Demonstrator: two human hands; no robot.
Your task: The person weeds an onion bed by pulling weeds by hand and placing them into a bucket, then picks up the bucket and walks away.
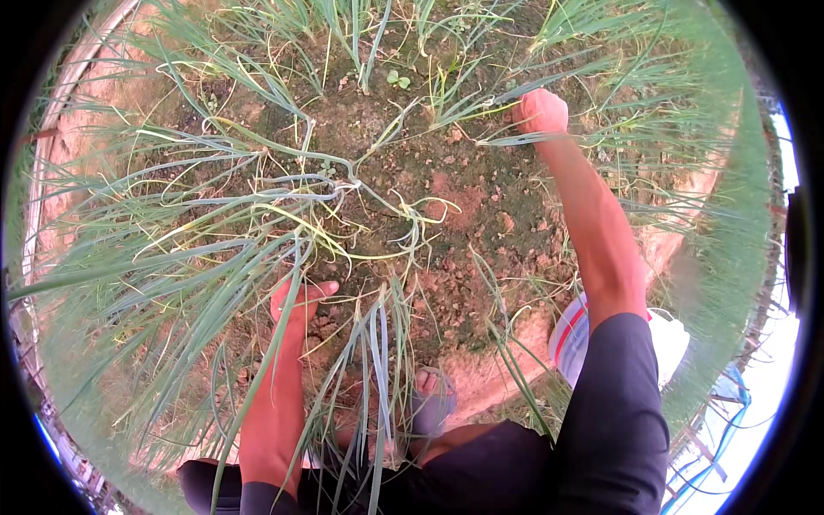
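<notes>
Long green onion-like plants (249,202) spread over brown soil (481,206). My left hand (300,296) is low among the leaves at the left, its thumb stretched out to the right over the soil; leaves hide most of its other fingers, and whether it holds anything does not show. At the upper right my right hand (542,112) is closed into a fist beside thin green leaves (502,107), whose ends meet its fingers. What is inside the fist is hidden.
A white bucket with a red stripe (566,339) stands at the right, by my right forearm. My foot in a grey sandal (433,403) is below the middle. More tall leaves (378,360) rise between my arms. A pale edge (60,112) borders the bed at left.
</notes>
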